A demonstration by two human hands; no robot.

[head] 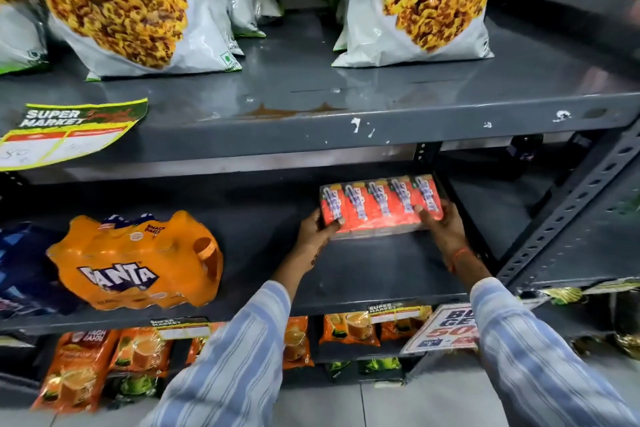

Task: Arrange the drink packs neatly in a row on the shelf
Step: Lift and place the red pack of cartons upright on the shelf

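1. Middle shelf, dark grey metal. Red pack of small drink cartons sits at about 3 o'clock on it, toward the back, near the right upright.
2. Left hand grips the pack's left end, thumb on top. Right hand grips the right end, thumb on top. Both clenched on the pack; striped sleeves reach in from 6 o'clock.
3. Whether the pack rests flat on the shelf or is slightly lifted: cannot tell.
4. Fanta pack, orange, lies at 9 o'clock on the same shelf, well apart from the red pack, turned at a slant. A dark blue pack is just beside it, further left, partly cut off.
5. Step in hand, as judged: placing or squaring the red pack.
6. Next move calls for: set it square to the shelf edge, then let go and straighten the Fanta pack so all stand in one line.
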